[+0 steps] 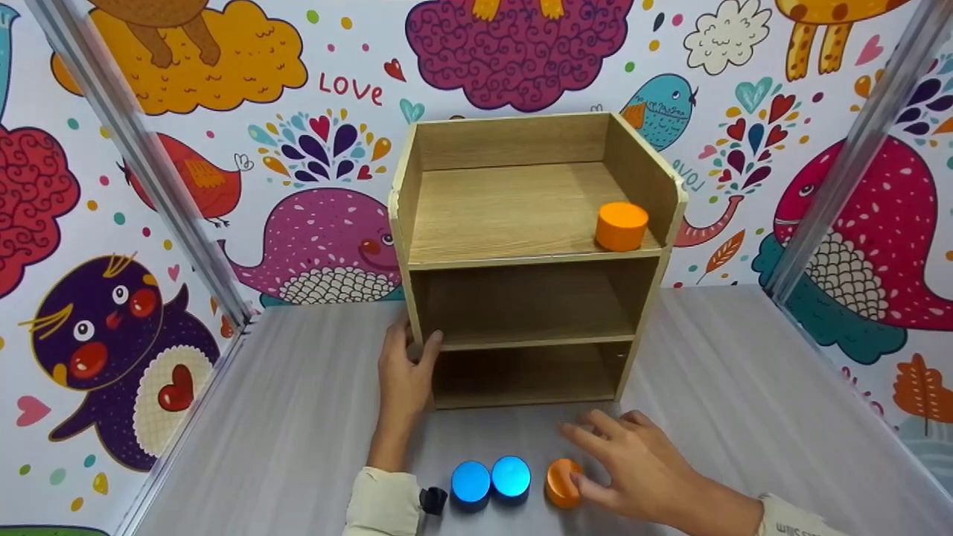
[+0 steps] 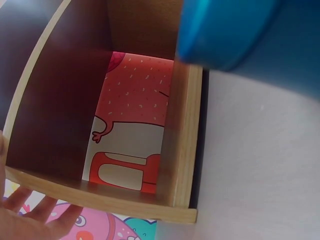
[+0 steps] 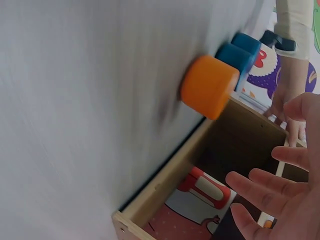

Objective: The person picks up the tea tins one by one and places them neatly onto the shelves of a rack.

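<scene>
A wooden shelf [image 1: 514,201] with an open top and two compartments below stands on the table. My left hand [image 1: 403,376] holds its left side panel, the thumb at the front edge and the fingers round the outside. On the table in front, an orange cylinder [image 1: 560,485] lies close to my right hand [image 1: 640,469], whose fingers are spread. The right wrist view shows a gap between that hand and the orange cylinder [image 3: 209,86]. Two blue cylinders [image 1: 470,482] stand side by side to its left. Another orange cylinder [image 1: 622,225] sits on the shelf's top, at the front right.
Behind the shelf and along both sides rise panels printed with cartoon animals [image 1: 327,238], joined by metal posts [image 1: 141,164]. The grey table [image 1: 298,417] extends to both sides of the shelf. A dark strap piece [image 1: 432,500] sits at the left cuff.
</scene>
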Action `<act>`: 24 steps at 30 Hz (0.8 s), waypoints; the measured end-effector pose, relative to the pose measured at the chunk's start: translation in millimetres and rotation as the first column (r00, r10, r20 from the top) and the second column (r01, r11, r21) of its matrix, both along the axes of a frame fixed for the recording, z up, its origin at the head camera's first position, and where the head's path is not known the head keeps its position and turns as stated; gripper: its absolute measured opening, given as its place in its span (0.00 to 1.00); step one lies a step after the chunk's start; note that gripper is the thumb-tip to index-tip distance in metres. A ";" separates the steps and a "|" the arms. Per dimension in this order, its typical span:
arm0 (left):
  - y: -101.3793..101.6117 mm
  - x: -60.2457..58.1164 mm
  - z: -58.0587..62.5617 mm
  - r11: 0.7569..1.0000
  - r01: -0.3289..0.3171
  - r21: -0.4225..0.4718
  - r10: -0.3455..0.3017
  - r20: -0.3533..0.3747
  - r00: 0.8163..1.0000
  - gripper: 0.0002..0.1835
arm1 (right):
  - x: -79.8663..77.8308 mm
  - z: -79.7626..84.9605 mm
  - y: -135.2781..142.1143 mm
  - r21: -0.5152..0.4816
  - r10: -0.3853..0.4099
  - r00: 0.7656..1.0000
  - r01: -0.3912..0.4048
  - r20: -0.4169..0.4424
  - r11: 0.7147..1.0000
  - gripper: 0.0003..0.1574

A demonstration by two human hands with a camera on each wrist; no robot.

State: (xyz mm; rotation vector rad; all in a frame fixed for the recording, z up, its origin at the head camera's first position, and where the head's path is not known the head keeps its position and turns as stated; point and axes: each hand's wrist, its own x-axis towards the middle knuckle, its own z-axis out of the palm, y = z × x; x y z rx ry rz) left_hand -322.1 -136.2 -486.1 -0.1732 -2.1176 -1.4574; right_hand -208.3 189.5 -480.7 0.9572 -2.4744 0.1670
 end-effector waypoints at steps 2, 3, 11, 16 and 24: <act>0.0 -0.1 0.1 1.000 0.003 0.006 -0.003 0.003 1.000 0.31 | 0.2 -4.6 -0.9 0.000 0.018 1.000 -0.018 0.004 1.000 0.32; 0.0 -0.1 0.1 1.000 0.004 0.008 -0.004 0.005 1.000 0.31 | 0.3 -6.6 -1.2 -0.001 0.026 1.000 -0.026 0.006 1.000 0.32; -0.2 -0.2 0.0 1.000 0.003 0.007 -0.003 0.015 1.000 0.31 | 1.0 -17.3 -1.0 0.007 0.064 0.996 -0.065 0.058 0.998 0.34; 0.2 0.2 -0.1 1.000 0.002 0.001 -0.002 0.005 1.000 0.31 | 2.1 -22.6 0.1 0.029 0.059 0.989 -0.063 0.137 0.998 0.35; 0.4 1.1 -0.2 1.000 0.006 0.001 -0.005 -0.012 1.000 0.31 | 2.0 -31.5 -0.4 0.048 0.058 0.979 -0.069 0.197 0.996 0.35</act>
